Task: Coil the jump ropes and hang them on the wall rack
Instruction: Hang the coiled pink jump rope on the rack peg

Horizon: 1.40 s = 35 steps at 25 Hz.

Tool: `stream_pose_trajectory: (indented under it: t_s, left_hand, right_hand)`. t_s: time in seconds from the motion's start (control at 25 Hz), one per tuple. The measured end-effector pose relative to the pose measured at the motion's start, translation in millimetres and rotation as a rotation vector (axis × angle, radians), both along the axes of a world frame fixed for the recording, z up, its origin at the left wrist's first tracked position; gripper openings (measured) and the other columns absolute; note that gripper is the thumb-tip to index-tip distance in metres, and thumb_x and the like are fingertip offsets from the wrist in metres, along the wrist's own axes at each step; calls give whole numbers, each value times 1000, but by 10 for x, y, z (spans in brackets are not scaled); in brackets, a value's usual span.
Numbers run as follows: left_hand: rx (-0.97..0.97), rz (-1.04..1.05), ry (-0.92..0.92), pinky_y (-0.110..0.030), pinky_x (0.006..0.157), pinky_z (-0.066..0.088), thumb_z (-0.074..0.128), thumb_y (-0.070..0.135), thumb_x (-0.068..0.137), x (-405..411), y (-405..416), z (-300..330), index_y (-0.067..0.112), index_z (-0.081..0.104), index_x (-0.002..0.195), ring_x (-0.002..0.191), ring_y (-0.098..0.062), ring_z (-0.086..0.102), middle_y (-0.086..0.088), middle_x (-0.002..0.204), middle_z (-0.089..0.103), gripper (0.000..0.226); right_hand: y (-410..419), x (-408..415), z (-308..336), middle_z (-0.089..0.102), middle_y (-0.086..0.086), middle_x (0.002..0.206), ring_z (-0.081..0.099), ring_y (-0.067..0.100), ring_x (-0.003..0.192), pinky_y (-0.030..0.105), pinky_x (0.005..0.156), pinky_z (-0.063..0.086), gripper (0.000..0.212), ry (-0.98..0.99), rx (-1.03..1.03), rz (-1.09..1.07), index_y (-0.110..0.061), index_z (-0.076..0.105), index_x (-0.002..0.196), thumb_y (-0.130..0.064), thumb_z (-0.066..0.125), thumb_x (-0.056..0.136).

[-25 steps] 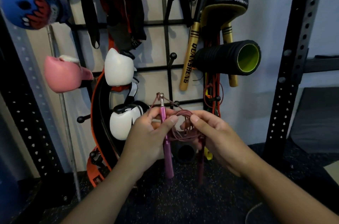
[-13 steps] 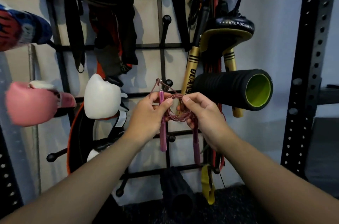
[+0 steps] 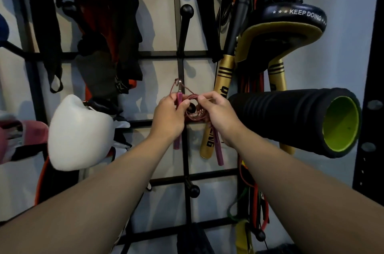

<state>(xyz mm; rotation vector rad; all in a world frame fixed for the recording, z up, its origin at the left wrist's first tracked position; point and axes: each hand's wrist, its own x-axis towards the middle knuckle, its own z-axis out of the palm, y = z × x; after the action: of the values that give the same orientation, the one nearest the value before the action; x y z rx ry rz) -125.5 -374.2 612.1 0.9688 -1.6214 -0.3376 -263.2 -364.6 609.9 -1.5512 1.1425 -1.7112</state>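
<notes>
Both hands have risen and pressed closer to the wall since the earlier frames, carrying the coil from in front of the floor up to the middle of the rack. Now the left hand point(image 3: 169, 119) has its grip clamped on one slim pink jump-rope handle point(image 3: 178, 97), whose metal tip points upward. The right hand point(image 3: 220, 115) pinches the coiled maroon jump-rope cord point(image 3: 192, 116) from the other side. A second pink handle point(image 3: 218, 149) hangs below the right wrist.

Coiling looks finished for this rope: the cord lies in a small bundle of loops between the two hands. Hanging appears to be under way. A black ball-tipped peg point(image 3: 191, 107) of the black wire-grid wall rack point(image 3: 180, 56) shows through the loops, so the coil seems to be at or just over the peg. Whether it already rests there cannot be told, since both hands hold it. What is left, by my judgement, is to seat the loops and let go. No other loose rope is in view, so how many remain is unknown.

Around the spot hang a white boxing glove point(image 3: 81, 132), a gold stick with black stripes point(image 3: 222, 91), a black foam roller with a green core point(image 3: 291, 120) and a black-and-gold kick pad reading "KEEP DOING" point(image 3: 291, 25).
</notes>
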Motion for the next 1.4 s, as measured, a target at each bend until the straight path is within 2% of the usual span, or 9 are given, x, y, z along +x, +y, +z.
stream_pose_trajectory:
  t_s: [0.16, 0.32, 0.48, 0.68, 0.8, 1.0, 1.12, 1.28, 1.4]
  left_hand:
    - [-67, 56, -9, -24, 85, 45, 56, 25, 104, -25, -287, -92, 14, 68, 117, 105, -19, 65, -6, 113, 70, 21]
    - [-123, 46, 52, -24, 85, 43, 54, 25, 105, -73, -493, -223, 13, 69, 116, 105, -18, 62, -7, 113, 67, 22]
    - [22, -77, 202, -26, 86, 56, 52, 23, 106, -29, -687, -352, 17, 70, 112, 94, -16, 70, -7, 103, 75, 20]
    - [131, -68, 281, -40, 90, 58, 66, 22, 99, -20, -977, -434, 12, 64, 122, 97, -27, 73, -12, 103, 76, 25]
    - [119, -86, 302, -34, 82, 60, 72, 18, 94, 24, -1060, -496, 12, 59, 112, 89, -25, 75, -13, 99, 78, 23]
    - [171, -46, 373, -38, 89, 60, 75, 11, 91, 27, -1288, -664, 3, 71, 108, 95, -28, 75, -13, 101, 77, 20]
    - [265, -40, 459, -41, 76, 58, 79, 2, 86, 37, -1436, -746, 13, 56, 103, 86, -31, 70, -20, 100, 74, 31]
    - [238, 108, 169, -53, 78, 63, 85, 14, 81, 84, -1576, -695, 21, 61, 74, 89, -37, 76, -16, 93, 76, 26]
    - [246, 136, 30, -45, 81, 63, 87, 17, 79, 156, -1532, -536, 19, 63, 80, 89, -32, 75, -15, 97, 76, 24]
  right_hand:
    - [-294, 20, -55, 72, 16, 115, 72, 29, 106, 46, 96, 60, 21, 2, -33, -23, -12, 64, 117, -27, 53, 107]
    - [-475, -25, -183, 72, 12, 106, 70, 18, 87, 26, 71, 57, 19, 14, -58, 16, -13, 63, 115, -26, 51, 108]
    - [-676, -26, -300, 71, 16, 112, 66, 26, 90, 34, 64, 53, 19, 36, 20, 57, -14, 62, 117, -25, 48, 109]
    - [-936, -47, -435, 67, 25, 124, 71, 36, 101, 49, 86, 61, 14, -2, 58, 52, -15, 63, 112, -20, 51, 108]
    - [-1066, -70, -469, 71, 21, 119, 71, 38, 109, 50, 96, 60, 13, -10, 87, 23, -20, 66, 107, -18, 54, 107]
    - [-1315, -27, -517, 64, 6, 84, 63, 16, 71, 18, 57, 53, 9, 38, 87, -107, -10, 66, 110, -13, 60, 103]
    - [-1465, -13, -502, 57, 1, 78, 63, 22, 76, 29, 66, 55, 6, 115, 120, -220, -18, 67, 93, -16, 70, 98]
    - [-1509, -38, -478, 66, 3, 86, 66, 27, 85, 39, 78, 60, 5, 192, 142, -258, -16, 72, 94, -16, 77, 92]
    - [-1448, -60, -463, 72, 14, 102, 63, 30, 82, 39, 72, 56, 16, 191, 179, -218, -21, 67, 81, -17, 80, 90]
